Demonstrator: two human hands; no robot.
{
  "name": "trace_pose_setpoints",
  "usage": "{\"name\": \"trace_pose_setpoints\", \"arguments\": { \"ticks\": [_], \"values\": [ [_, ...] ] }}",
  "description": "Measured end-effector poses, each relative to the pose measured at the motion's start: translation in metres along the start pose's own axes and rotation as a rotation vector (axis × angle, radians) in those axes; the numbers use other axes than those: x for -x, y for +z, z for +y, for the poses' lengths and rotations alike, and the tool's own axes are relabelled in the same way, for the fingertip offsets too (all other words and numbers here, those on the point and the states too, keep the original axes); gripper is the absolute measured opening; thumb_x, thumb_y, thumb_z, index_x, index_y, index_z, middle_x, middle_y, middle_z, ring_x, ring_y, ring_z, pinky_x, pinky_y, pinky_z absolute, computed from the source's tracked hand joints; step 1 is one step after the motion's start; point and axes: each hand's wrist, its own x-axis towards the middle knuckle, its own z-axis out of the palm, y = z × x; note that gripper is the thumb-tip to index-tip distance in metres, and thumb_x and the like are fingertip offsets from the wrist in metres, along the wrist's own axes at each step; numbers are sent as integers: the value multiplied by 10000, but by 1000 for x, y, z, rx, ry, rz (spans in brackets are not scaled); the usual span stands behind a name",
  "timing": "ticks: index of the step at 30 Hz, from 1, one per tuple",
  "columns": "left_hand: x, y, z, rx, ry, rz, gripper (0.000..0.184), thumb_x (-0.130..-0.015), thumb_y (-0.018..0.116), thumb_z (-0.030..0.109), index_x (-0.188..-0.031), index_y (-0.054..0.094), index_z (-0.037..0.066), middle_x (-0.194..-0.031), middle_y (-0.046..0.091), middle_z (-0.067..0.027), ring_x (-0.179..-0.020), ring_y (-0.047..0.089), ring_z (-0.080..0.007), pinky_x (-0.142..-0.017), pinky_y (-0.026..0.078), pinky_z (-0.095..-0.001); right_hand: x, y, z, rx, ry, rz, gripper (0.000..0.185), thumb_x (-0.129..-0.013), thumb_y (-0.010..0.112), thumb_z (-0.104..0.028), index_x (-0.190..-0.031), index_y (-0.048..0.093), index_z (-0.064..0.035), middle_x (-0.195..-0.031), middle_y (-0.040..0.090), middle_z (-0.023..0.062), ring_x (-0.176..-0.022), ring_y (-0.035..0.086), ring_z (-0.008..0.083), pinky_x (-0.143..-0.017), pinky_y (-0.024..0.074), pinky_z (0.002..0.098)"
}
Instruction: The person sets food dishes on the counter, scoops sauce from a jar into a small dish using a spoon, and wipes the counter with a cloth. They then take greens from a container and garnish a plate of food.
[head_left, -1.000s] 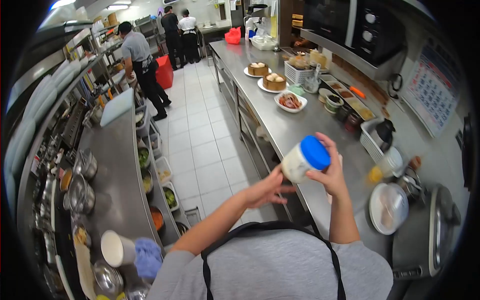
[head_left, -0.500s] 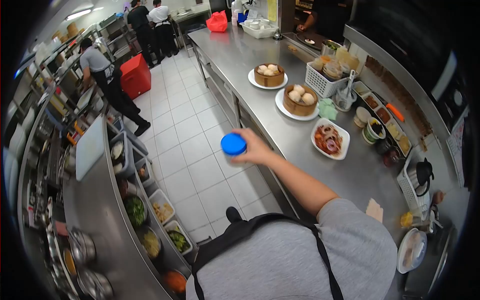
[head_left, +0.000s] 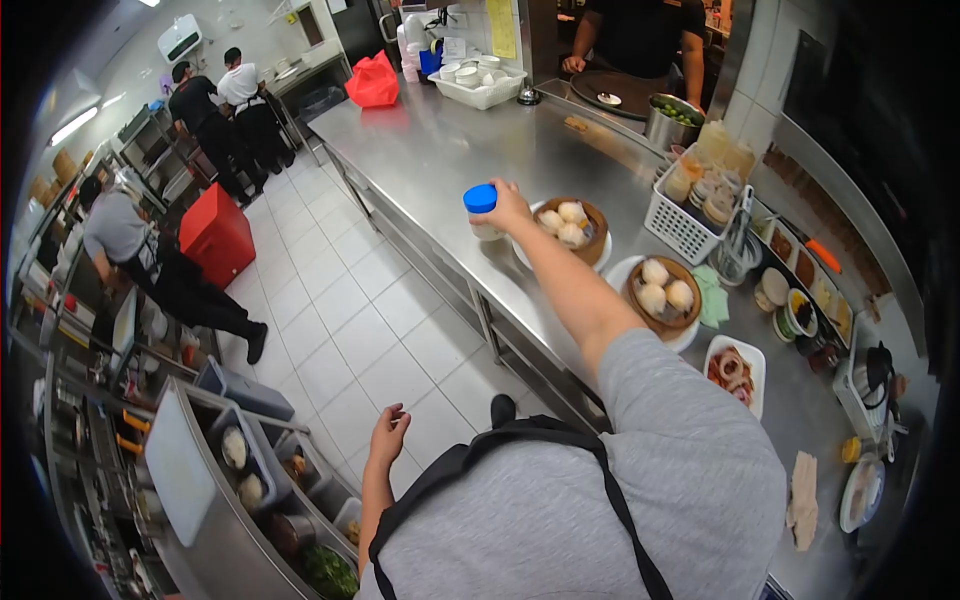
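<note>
My right hand (head_left: 507, 208) is wrapped round a clear jar with a blue lid (head_left: 480, 198), upright over the steel counter's near edge; whether its base touches the counter I cannot tell. Just right of it, a bamboo steamer of dumplings (head_left: 572, 224) sits on a white plate, partly behind my forearm. A second steamer of dumplings (head_left: 663, 290) stands nearer me, on its own plate. My left hand (head_left: 389, 435) hangs over the tiled floor, holding nothing, its fingers loosely bent and apart.
On the steel counter (head_left: 430, 140) stand a red bag (head_left: 373, 80), a white basket of bottles (head_left: 690, 215) and a white dish of sliced food (head_left: 735, 372). Co-workers stand at the left, near a red box (head_left: 217, 235). Another person is behind the pass.
My right hand has carried the blue-lidded jar from above the aisle to the counter, beside the far steamer. My left hand has come into view. The camera view has shifted.
</note>
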Motion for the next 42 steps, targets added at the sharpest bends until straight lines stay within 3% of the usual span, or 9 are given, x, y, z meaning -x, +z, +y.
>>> {"name": "trace_pose_setpoints", "arguments": {
  "ticks": [6, 9, 14, 20, 26, 29, 33, 38, 42],
  "values": [
    [-92, 17, -67, -105, 10, -286, 410, -879, 604, 250, -1221, 510, 45, -1110, 584, -91, -864, 559, -150, -794, 446, -286, -57, 61, 8, -211, -74, 71, 1110, -551, 847, -381, -1428, 193, -195, -1465, 79, 230, -1241, 373, 416, -1011, 378, 412],
    [-125, 10, -59, -193, -37, -479, 407, -884, 597, 243, -1227, 504, 43, -1120, 579, -91, -880, 558, -149, -806, 442, -285, -41, 74, 9, -227, -280, 23, 930, -662, 783, -384, -1400, 269, -148, -1452, 118, 243, -1298, 264, 424, -1058, 309, 429],
    [-243, 4, 46, -305, -3, -895, 404, -893, 585, 232, -1237, 495, 40, -1136, 572, -92, -907, 557, -148, -826, 436, -282, 32, -14, 11, -591, -200, -619, 481, -766, 699, -357, -1119, 564, -59, -1115, 587, 131, -980, 585, 231, -839, 464, 347],
    [-337, 25, 209, -456, 150, -1455, 401, -902, 571, 219, -1248, 483, 37, -1156, 562, -92, -940, 555, -146, -850, 429, -279, 162, -155, 47, -477, 540, -348, 421, -871, 578, -412, -947, 618, 0, -842, 627, 94, -655, 642, 148, -613, 534, 245],
    [-377, 40, 306, -533, 232, -1798, 397, -912, 557, 206, -1260, 472, 34, -1175, 553, -92, -973, 554, -145, -874, 422, -276, 346, -165, 72, -415, 1629, 778, 535, -924, 454, -401, -1108, 476, 101, -798, 641, 205, -654, 669, 275, -549, 555, 324],
    [-382, 55, 335, -499, 209, -1916, 388, -931, 523, 175, -1279, 444, 24, -1165, 565, -86, -1069, 529, -142, -933, 395, -272, 348, -142, 99, -762, 1187, 1502, 512, -947, 385, -350, -1199, 367, 95, -954, 615, 234, -787, 665, 292, -637, 557, 347],
    [-341, 77, 386, -578, 438, -1991, 409, -943, 500, 191, -1307, 415, 27, -1141, 576, -88, -1098, 513, -150, -956, 378, -279, 347, -139, 152, -792, 957, 1734, 408, -940, 334, -255, -1188, 356, 69, -968, 601, 209, -812, 663, 290, -642, 557, 350],
    [-296, 127, 417, -372, 720, -2080, 435, -923, 515, 151, -1323, 392, 31, -1166, 560, -106, -1105, 526, -178, -965, 394, -317, 359, -159, 103, -223, 1119, 1504, 332, -921, 376, -223, -1061, 489, 55, -867, 627, 181, -665, 672, 249, -537, 558, 293],
    [-260, 168, 429, -70, 493, -1981, 542, -942, 479, 304, -1388, 281, 68, -1290, 449, -132, -1135, 509, -231, -925, 435, -358, 340, -191, 24, -283, 1150, 1258, 356, -877, 341, -129, -1136, 525, 31, -886, 638, 130, -648, 663, 205, -529, 561, 261]
  ]
}}
